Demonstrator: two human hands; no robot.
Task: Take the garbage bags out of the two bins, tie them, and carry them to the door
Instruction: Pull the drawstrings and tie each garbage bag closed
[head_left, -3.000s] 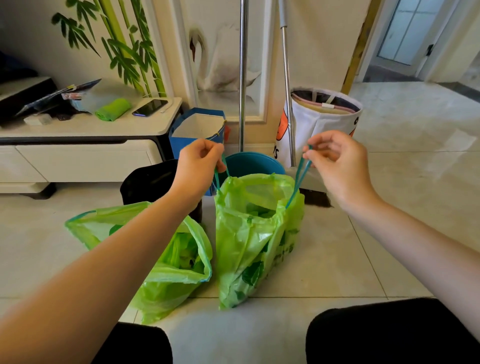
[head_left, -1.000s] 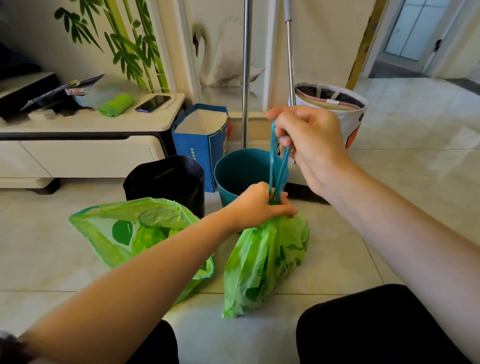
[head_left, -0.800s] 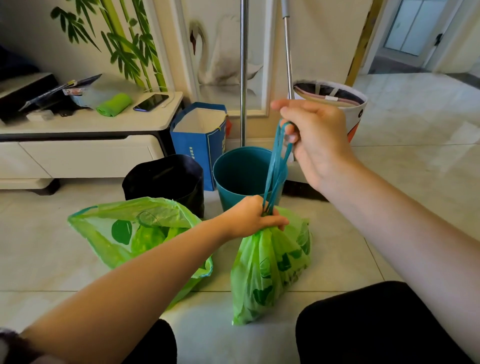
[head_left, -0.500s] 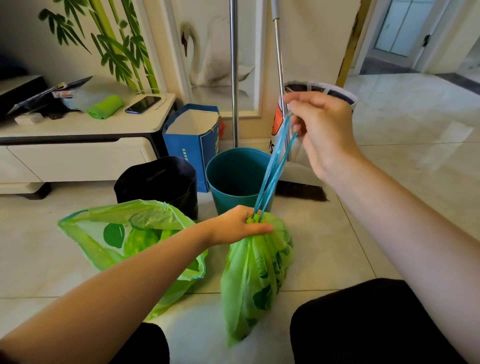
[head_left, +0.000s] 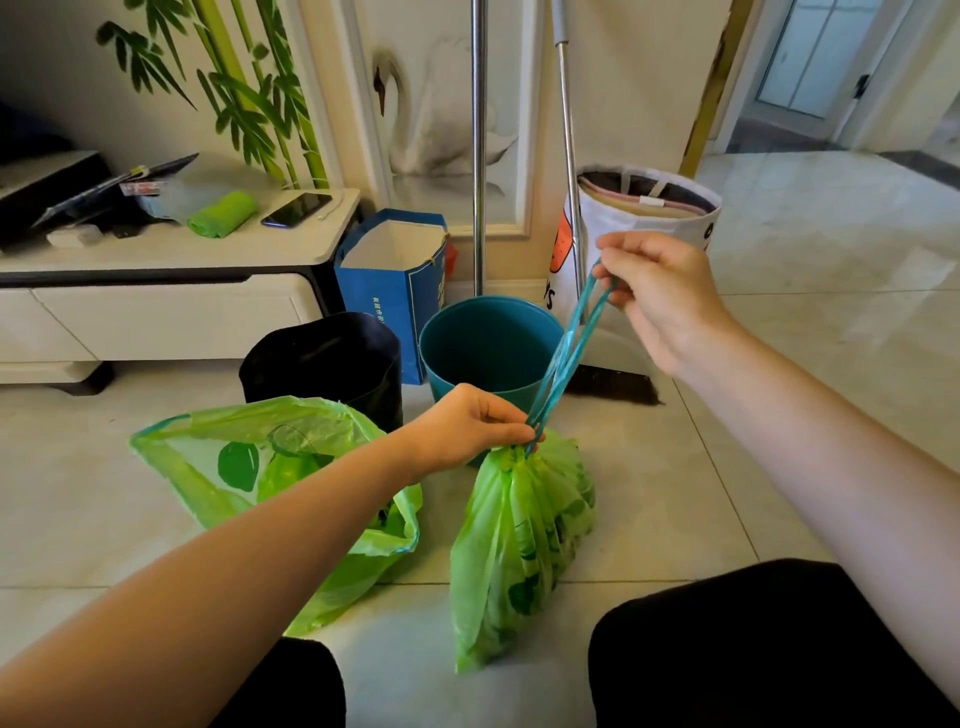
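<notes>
Two green garbage bags stand on the tiled floor in front of my knees. The right bag (head_left: 524, 535) has its mouth cinched; my left hand (head_left: 467, 428) pinches its gathered neck. My right hand (head_left: 660, 291) holds the teal drawstring (head_left: 563, 358) stretched taut up and to the right from the neck. The left bag (head_left: 228, 467) lies open and slumped beside my left forearm. Behind the bags stand a black bin (head_left: 332, 364) and a teal bin (head_left: 491, 343), both without bags.
A blue paper bag (head_left: 389, 291) and a white fabric basket (head_left: 649, 218) stand against the wall, with a broom (head_left: 569, 156) and a metal pole (head_left: 479, 145) between them. A low white cabinet (head_left: 156, 306) is on the left. A doorway opens at far right.
The bag's mouth went from open to cinched shut. My left hand moved onto the neck, and my right hand drew both drawstring loops up, then out to the right.
</notes>
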